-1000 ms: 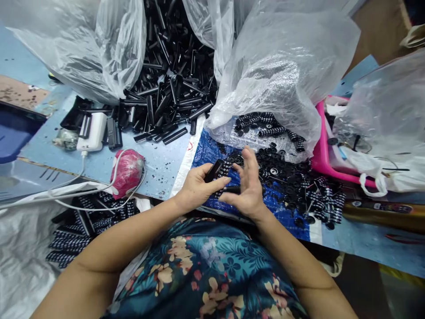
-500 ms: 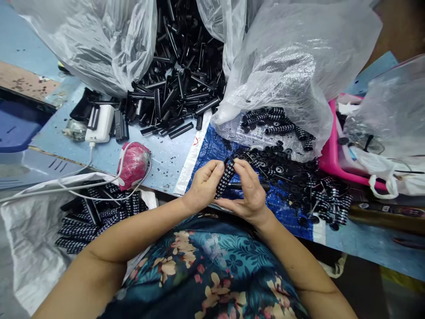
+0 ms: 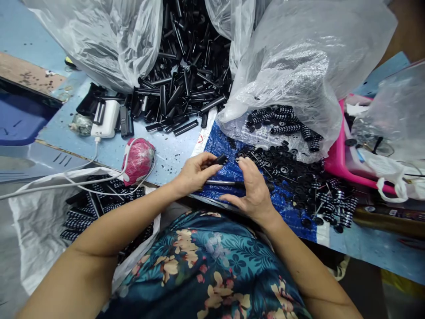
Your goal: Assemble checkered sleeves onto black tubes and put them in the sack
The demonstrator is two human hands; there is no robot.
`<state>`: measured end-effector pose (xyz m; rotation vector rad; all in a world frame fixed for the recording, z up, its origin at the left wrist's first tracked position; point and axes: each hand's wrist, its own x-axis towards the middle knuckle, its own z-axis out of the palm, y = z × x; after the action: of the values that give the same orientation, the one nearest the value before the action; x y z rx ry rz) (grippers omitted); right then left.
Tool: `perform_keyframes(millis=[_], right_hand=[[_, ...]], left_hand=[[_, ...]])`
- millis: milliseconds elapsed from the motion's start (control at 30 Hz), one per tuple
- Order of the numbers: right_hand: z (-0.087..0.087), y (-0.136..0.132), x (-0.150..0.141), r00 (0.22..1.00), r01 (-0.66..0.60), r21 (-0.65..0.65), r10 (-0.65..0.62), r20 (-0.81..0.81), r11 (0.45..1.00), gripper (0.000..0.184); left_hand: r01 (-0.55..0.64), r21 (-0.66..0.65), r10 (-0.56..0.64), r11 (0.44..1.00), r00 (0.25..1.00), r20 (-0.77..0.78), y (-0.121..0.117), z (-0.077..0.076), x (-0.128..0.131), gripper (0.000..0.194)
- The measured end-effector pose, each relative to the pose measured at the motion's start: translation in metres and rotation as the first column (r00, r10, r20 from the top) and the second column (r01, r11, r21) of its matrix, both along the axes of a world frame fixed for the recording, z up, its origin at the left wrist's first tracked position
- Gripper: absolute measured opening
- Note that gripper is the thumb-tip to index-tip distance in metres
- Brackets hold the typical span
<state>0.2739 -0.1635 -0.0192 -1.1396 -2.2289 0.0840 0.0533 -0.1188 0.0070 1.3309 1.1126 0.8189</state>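
Observation:
My left hand (image 3: 195, 173) is closed around a black cylindrical piece (image 3: 220, 160); its end sticks out past the thumb and fingers, and the rest is hidden in the hand. My right hand (image 3: 254, 188) is apart from it, with thumb and fingers spread. Below and between the hands, a metal rod with a black handle (image 3: 227, 182), perhaps a screwdriver, lies across the blue plastic sheet (image 3: 212, 148). Just beyond the right fingertips starts a pile of small black discs and pins (image 3: 282, 170).
Black half-round casings (image 3: 182, 88) heap at the back. A clear bag (image 3: 285, 79) holds white-printed black rollers (image 3: 285, 129). A white sack (image 3: 29, 221) of similar pieces hangs at left, near a pink wrapped bundle (image 3: 139, 160), cables and a white adapter (image 3: 108, 119). A pink bin (image 3: 335, 164) stands right.
My hands have moved apart. The white-printed black roller that was upright between both hands is now in the left hand, tipped over, and the right hand has let go.

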Motion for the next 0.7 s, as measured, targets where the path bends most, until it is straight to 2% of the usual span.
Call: perform_keyframes(millis=[33, 100, 133, 200, 333, 433, 500, 633, 700], right_hand=[[-0.003, -0.002, 0.006, 0.997, 0.018, -0.023, -0.016, 0.069, 1.000, 0.072], [-0.009, -0.007, 0.015, 0.977, 0.054, -0.052, -0.042, 0.210, 0.997, 0.033], [-0.011, -0.010, 0.018, 0.965, 0.064, -0.054, -0.048, 0.258, 0.997, 0.022], [-0.011, -0.014, 0.020, 0.959, 0.062, -0.034, -0.050, 0.278, 0.998, 0.018], [0.002, -0.015, 0.014, 0.996, 0.062, 0.021, -0.063, 0.070, 0.998, 0.021], [0.008, -0.008, 0.011, 0.988, 0.124, 0.045, -0.119, -0.095, 0.991, 0.023], [0.005, -0.001, 0.010, 0.987, 0.143, 0.014, -0.142, -0.069, 0.990, 0.023], [-0.001, 0.006, 0.010, 0.985, 0.138, -0.127, -0.123, 0.123, 0.982, 0.019], [0.003, 0.005, 0.008, 0.994, 0.094, -0.103, -0.088, 0.061, 0.990, 0.018]], left_hand=[[0.013, 0.117, 0.005, 0.993, 0.987, -0.159, 0.004, -0.003, -0.010, 0.026], [0.105, 0.257, 0.024, 0.961, 0.892, -0.452, 0.013, -0.007, -0.029, 0.021], [0.154, 0.265, 0.020, 0.952, 0.832, -0.555, 0.018, -0.008, -0.037, 0.019], [0.220, 0.194, -0.041, 0.956, 0.755, -0.655, 0.027, -0.010, -0.046, 0.017], [0.268, 0.024, -0.190, 0.963, 0.740, -0.645, 0.035, -0.012, -0.046, 0.021], [0.230, 0.021, -0.167, 0.973, 0.762, -0.626, 0.032, -0.013, -0.041, 0.029], [0.196, 0.015, -0.149, 0.980, 0.790, -0.595, 0.029, -0.014, -0.038, 0.030], [0.200, -0.013, -0.172, 0.980, 0.802, -0.572, 0.034, -0.015, -0.038, 0.026], [0.231, -0.044, -0.215, 0.972, 0.796, -0.565, 0.041, -0.015, -0.039, 0.026]])
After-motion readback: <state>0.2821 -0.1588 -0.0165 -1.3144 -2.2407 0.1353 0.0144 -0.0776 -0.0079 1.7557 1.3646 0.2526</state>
